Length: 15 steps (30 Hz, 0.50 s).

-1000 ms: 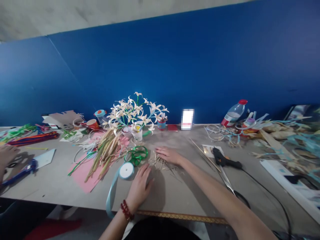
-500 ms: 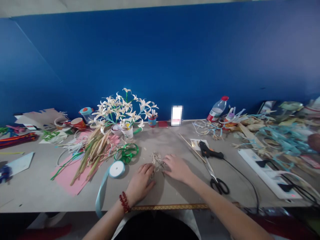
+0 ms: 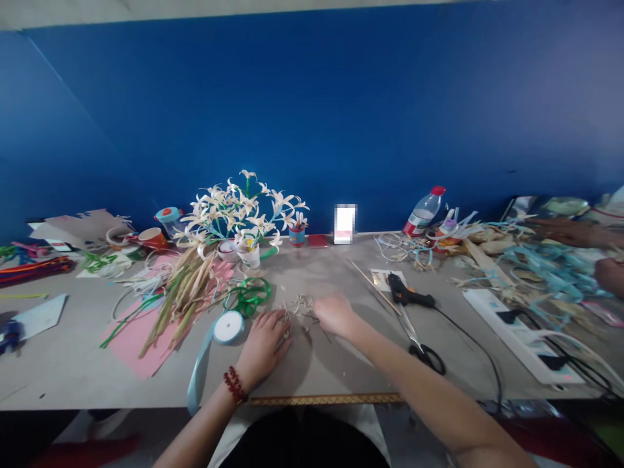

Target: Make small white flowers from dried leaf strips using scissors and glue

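Head view: small, pale, thin, dry-looking scraps (image 3: 303, 303) lie on the flat grey tabletop (image 3: 195, 380) between my hands. My left hand (image 3: 266, 339) lies against the nearest; my right hand (image 3: 335, 314) curls just beside. Whether either clamps any, I cannot tell.

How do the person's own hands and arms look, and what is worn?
The left hand has no glove; a dark red bracelet of round beads circles its wrist. The right hand, slightly blurred, shows no glove or bracelet. No sleeves show on the forearms.
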Available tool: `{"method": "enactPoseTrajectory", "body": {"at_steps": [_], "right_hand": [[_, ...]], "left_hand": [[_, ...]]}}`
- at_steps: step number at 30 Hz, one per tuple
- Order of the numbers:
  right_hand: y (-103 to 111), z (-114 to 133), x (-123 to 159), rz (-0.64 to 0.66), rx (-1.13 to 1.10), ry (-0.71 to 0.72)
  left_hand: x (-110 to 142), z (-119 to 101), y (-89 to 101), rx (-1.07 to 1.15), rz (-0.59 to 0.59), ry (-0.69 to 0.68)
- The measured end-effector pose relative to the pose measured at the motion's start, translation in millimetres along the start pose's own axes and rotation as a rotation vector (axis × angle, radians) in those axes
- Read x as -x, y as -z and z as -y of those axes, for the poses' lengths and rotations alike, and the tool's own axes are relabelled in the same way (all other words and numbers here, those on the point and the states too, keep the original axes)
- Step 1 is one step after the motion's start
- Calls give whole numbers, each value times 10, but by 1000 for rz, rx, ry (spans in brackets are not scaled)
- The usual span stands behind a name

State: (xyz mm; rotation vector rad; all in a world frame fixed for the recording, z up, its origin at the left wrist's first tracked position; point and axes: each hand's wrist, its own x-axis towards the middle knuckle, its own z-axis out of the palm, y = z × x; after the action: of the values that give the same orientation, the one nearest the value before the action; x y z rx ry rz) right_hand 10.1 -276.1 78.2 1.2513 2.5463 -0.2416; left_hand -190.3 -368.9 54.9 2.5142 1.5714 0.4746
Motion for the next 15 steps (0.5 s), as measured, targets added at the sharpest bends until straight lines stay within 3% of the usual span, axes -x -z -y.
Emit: {"method": "enactPoseTrajectory", "body": {"at_steps": [7, 11, 15], "right_hand": [[85, -137, -20, 12, -119, 42], [116, -346, 31, -82, -308, 117], [65, -372, 47, -143, -487, 203]], "left_hand": [[-82, -3, -52, 107, -110, 19], [-171, -41, -81, 362, -212, 91], [-364, -137, -102, 541, -281, 128]]}}
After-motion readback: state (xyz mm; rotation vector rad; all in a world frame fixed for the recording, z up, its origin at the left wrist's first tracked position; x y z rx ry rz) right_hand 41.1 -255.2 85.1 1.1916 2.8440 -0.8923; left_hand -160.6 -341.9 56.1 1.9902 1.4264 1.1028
